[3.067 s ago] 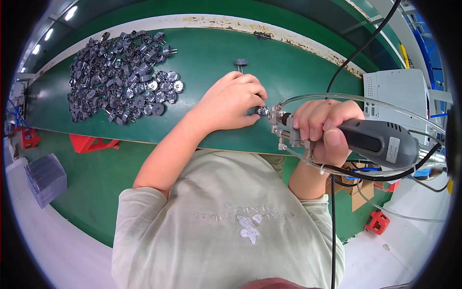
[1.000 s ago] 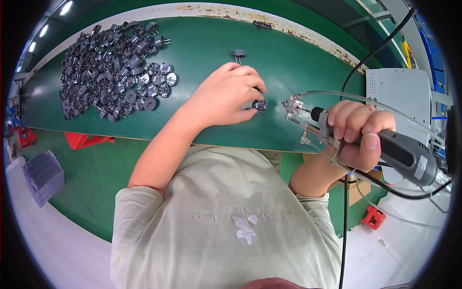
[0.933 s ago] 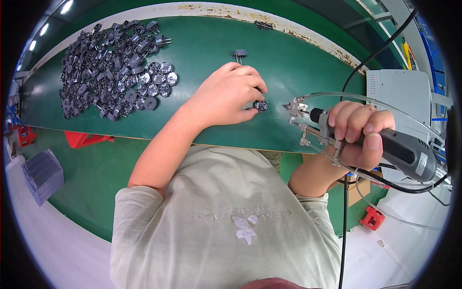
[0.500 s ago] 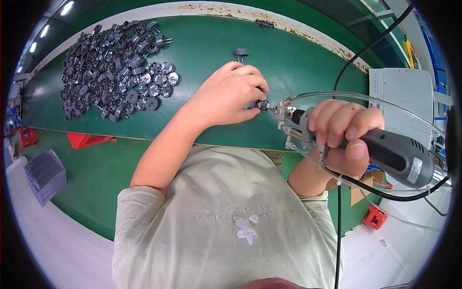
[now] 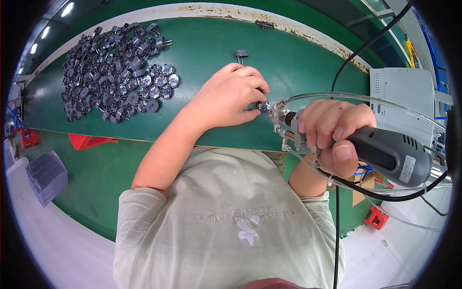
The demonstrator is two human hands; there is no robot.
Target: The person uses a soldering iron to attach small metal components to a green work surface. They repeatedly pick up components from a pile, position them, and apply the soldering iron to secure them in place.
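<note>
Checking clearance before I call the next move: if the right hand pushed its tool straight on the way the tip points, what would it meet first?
The small grey part pinched in the left hand. The right hand aims the power tool leftward, its tip seemingly at the part already; depth is hard to judge.

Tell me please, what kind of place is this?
Probably a factory assembly bench: a long green work surface, a heap of small grey metal parts, and a grey corded power tool held in the right hand.
</note>
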